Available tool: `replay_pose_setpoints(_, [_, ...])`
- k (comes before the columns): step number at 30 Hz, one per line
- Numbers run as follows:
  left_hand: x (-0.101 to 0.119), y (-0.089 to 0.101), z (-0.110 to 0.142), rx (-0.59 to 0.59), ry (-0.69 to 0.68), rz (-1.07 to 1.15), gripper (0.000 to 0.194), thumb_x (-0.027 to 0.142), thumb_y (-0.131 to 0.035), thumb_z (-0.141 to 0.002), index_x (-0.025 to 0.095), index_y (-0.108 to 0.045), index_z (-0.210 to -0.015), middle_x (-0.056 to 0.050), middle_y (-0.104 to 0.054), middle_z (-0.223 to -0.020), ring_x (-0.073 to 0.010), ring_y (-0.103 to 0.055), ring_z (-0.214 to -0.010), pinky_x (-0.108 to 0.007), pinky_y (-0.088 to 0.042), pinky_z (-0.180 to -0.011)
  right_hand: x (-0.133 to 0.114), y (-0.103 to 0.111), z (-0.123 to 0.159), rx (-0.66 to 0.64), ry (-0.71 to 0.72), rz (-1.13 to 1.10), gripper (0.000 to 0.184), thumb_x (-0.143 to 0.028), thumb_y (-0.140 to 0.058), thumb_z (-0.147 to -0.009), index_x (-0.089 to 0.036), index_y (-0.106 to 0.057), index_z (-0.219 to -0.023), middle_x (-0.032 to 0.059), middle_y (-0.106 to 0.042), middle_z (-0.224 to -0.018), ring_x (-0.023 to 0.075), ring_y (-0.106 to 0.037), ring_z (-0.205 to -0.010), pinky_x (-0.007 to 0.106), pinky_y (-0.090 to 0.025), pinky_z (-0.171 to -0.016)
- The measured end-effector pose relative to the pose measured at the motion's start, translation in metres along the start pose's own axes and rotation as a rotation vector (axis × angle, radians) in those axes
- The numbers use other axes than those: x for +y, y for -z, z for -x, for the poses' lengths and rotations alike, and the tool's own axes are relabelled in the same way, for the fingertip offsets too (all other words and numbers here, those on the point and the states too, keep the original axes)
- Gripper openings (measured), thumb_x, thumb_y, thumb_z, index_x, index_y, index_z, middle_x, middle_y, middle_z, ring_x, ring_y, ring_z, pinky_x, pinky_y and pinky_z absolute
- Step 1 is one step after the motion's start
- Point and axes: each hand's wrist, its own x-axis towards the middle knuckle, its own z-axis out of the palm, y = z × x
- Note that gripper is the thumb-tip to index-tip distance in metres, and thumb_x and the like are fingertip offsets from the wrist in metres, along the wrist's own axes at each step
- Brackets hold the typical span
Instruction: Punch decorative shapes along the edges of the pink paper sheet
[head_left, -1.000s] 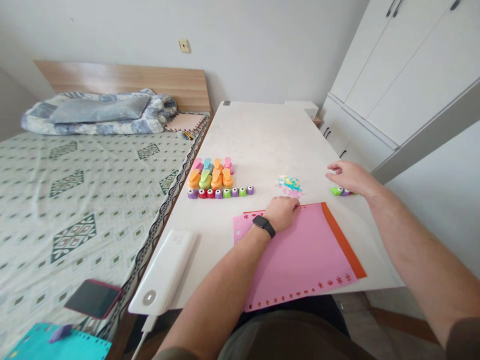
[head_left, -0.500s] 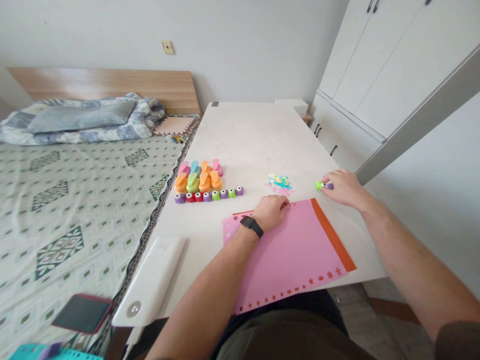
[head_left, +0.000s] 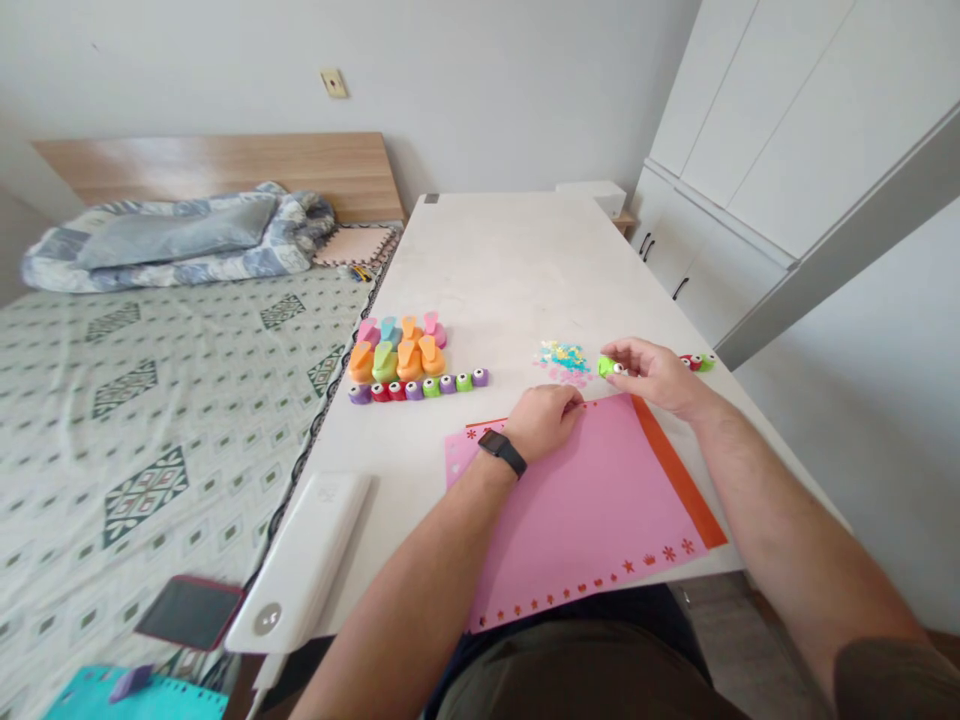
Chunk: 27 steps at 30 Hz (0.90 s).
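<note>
A sheet of pink paper [head_left: 600, 500], with small shapes punched along its edges, lies over orange paper [head_left: 686, 480] at the table's near edge. My left hand [head_left: 551, 412], a black watch on its wrist, is closed on the sheet's far edge with fingers curled. Just right of a heap of tiny paper cutouts [head_left: 564, 358], my right hand [head_left: 649, 375] grips a small green paper punch [head_left: 606, 367] between thumb and fingers. Its underside is hidden from me. Beyond that hand sit red and green punches [head_left: 697, 362], partly covered by it.
Left on the table stand a row of small punches [head_left: 415, 391] and two rows of larger lever punches [head_left: 397, 362]. A white corded device [head_left: 307, 560] lies at the near left. Beside the table is a bed [head_left: 187, 420] with a tablet-like device [head_left: 191, 612].
My right hand has moved left with the green punch, toward the cutouts and the paper's far right corner. Red and green punches have come into sight behind it. My left hand stays put.
</note>
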Motion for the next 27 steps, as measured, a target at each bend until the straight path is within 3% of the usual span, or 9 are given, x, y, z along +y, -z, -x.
replay_pose_setpoints(4, [-0.001, 0.001, -0.001, -0.005, -0.003, 0.021, 0.017, 0.026, -0.055, -0.097, 0.019, -0.070, -0.100, -0.005, -0.076, -0.095, -0.0185, -0.068, -0.087, -0.029, -0.051, -0.080, 0.001, 0.003, 0.007, 0.014, 0.031, 0.089, 0.042, -0.035, -0.076, -0.081, -0.024, -0.072, -0.122, 0.0073, -0.074, -0.112, 0.0235, -0.068, -0.092, 0.036, -0.054, -0.077])
replay_pose_setpoints(13, [-0.002, 0.002, -0.001, 0.011, -0.008, 0.053, 0.016, 0.025, -0.056, -0.097, 0.019, -0.070, -0.100, -0.004, -0.075, -0.093, -0.0175, -0.068, -0.085, -0.028, -0.049, -0.078, -0.004, 0.005, 0.012, -0.085, 0.091, 0.246, 0.040, -0.022, -0.072, -0.079, -0.027, -0.075, -0.118, 0.0061, -0.072, -0.114, 0.0232, -0.067, -0.096, 0.035, -0.051, -0.077])
replay_pose_setpoints(21, [-0.004, -0.001, -0.001, 0.032, -0.008, 0.086, 0.016, 0.026, -0.055, -0.097, 0.020, -0.070, -0.099, -0.004, -0.075, -0.093, -0.0171, -0.067, -0.084, -0.028, -0.049, -0.077, -0.006, -0.003, 0.015, -0.154, 0.135, 0.237, 0.035, -0.024, -0.072, -0.081, -0.025, -0.075, -0.117, 0.0071, -0.070, -0.113, 0.0213, -0.068, -0.094, 0.034, -0.055, -0.082])
replay_pose_setpoints(27, [-0.005, -0.001, -0.001, 0.044, -0.013, 0.097, 0.015, 0.025, -0.056, -0.097, 0.019, -0.070, -0.099, -0.004, -0.074, -0.092, -0.0172, -0.067, -0.083, -0.028, -0.049, -0.078, -0.008, -0.002, 0.015, -0.077, 0.128, 0.254, 0.036, -0.021, -0.071, -0.082, -0.025, -0.074, -0.118, 0.0087, -0.069, -0.118, 0.0229, -0.067, -0.099, 0.033, -0.056, -0.078])
